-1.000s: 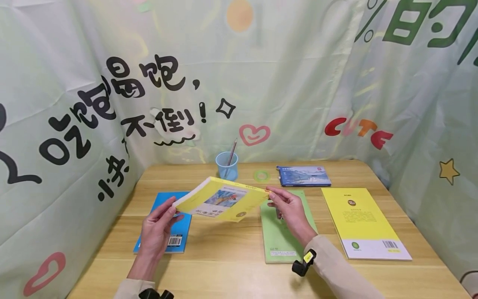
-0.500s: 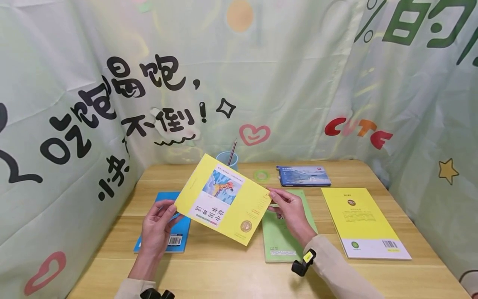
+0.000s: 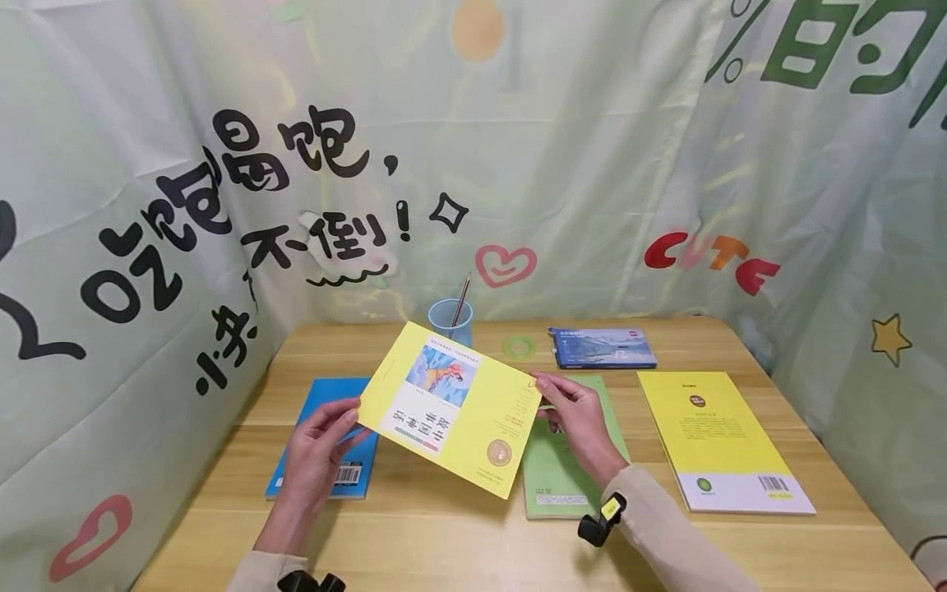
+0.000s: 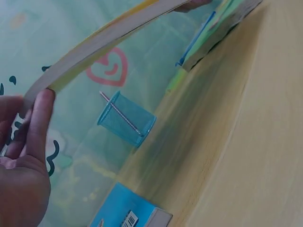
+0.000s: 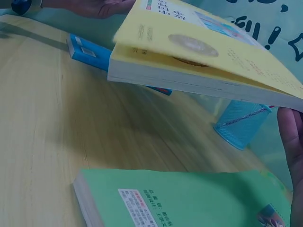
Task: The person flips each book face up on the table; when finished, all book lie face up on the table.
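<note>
Left hand pinches the left corner of a tilted yellow storybook, raised above the table; right hand pinches its upper right corner. Its gaping front cover could flop, and with only corners held, the book could slip. Around it: blue book at nine o'clock, mesh cup at twelve, green book at four, obstructing space beneath the right hand, yellow-and-white book at three.

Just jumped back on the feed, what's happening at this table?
A person holds a yellow book tilted above the table, left hand at one corner, right hand at another. Its cover gapes slightly from the pages. A blue book, a green book and a second yellow book lie on the table, with a pencil cup behind.
</note>
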`<act>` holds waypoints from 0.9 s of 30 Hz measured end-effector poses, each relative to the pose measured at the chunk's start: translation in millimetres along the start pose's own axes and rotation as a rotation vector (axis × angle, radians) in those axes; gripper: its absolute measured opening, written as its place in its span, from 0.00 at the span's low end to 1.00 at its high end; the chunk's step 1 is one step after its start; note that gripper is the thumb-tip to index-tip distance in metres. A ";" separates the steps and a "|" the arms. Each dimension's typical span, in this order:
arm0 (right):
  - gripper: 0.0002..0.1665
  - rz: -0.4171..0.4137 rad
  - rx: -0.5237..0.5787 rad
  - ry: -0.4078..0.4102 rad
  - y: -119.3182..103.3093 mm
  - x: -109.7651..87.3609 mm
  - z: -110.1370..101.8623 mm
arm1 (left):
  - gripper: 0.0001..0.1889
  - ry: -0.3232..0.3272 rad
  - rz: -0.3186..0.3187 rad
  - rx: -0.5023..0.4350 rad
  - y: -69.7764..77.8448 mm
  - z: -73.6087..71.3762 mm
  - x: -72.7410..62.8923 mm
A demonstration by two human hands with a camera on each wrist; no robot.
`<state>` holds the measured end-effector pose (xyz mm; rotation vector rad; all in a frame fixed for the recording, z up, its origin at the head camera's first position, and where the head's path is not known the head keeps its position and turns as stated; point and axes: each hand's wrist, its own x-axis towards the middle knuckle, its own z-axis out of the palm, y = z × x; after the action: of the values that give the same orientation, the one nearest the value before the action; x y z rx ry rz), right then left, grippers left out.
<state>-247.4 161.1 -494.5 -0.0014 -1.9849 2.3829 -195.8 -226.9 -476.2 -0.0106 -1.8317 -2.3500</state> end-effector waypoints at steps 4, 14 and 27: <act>0.28 0.023 -0.010 -0.016 -0.6 -1.1 -1.5 | 0.18 0.007 -0.089 0.033 -1.1 -1.1 1.0; 0.24 0.055 -0.013 -0.053 -0.6 -1.7 -1.5 | 0.18 0.047 -0.195 0.027 -5.3 -0.5 1.9; 0.22 0.078 -0.031 -0.048 1.7 -1.7 -4.5 | 0.18 -0.058 -0.277 0.054 -6.2 -0.1 2.0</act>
<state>-245.7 165.1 -497.1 -0.0228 -2.0805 2.4203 -198.5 -225.8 -482.0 0.1963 -2.0405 -2.5004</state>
